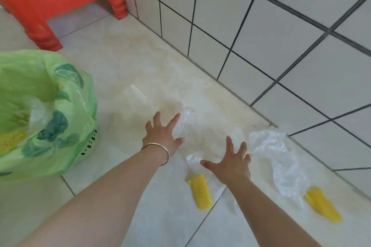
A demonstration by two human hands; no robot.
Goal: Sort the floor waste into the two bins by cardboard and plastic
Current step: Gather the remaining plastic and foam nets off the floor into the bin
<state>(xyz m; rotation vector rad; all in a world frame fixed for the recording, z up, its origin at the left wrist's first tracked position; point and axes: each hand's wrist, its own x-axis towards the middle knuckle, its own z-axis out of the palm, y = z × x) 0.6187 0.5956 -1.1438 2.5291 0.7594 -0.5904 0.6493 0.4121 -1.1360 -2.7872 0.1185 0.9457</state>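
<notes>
At the left edge of the tiled floor [140,196] stands the basket lined with a green plastic bag [60,106], already holding plastic. The left hand with a metal bangle [162,134] is spread, holding nothing, beside a clear crumpled plastic sheet [186,122]. The right hand [232,162] is also spread and empty, between a yellow foam net sleeve [200,192] and another clear plastic film [281,166] near the wall. The thin film may slip from the fingers because it lies flat.

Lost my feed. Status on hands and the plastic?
Both hands open, left, right, above clear plastic sheet. Green-lined bin at left. Nothing in the way.
</notes>
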